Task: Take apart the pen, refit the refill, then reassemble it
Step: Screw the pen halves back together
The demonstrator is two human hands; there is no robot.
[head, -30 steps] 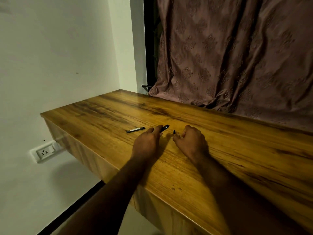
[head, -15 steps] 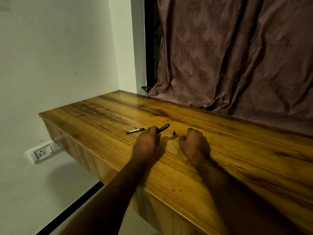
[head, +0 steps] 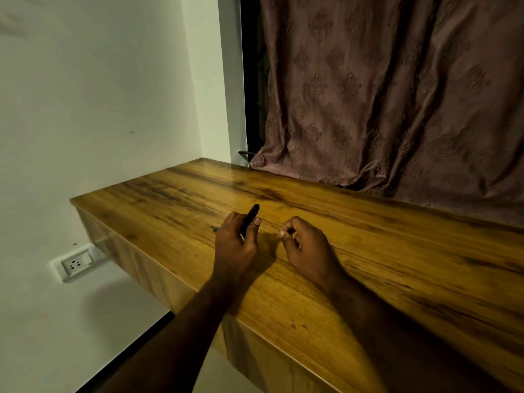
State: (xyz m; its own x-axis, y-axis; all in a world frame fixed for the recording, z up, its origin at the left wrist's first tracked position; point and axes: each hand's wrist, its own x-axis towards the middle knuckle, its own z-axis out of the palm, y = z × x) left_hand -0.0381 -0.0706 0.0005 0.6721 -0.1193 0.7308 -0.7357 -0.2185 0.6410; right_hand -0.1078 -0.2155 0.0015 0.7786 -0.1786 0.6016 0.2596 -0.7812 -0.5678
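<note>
My left hand [head: 235, 242] is closed around the black pen barrel [head: 251, 216], raised off the wooden desk [head: 397, 251]. The barrel's far end points up and away above my thumb. Just to the right, my right hand [head: 307, 246] hovers low over the desk. Its thumb and forefinger are pinched together where a small black pen piece lay, and that piece is hidden in the pinch. Another pen part [head: 216, 228] lies on the desk, with only its pale end showing to the left of my left hand.
The desk is fixed to a white wall on the left, with a wall socket [head: 76, 263] below its left end. A brown patterned curtain [head: 397, 95] hangs along the far edge. The near edge runs diagonally under my forearms.
My left hand lifted the barrel off the desk and tilted it up. My right hand moved forward and pinched shut where the small black piece lay. That piece is no longer in sight.
</note>
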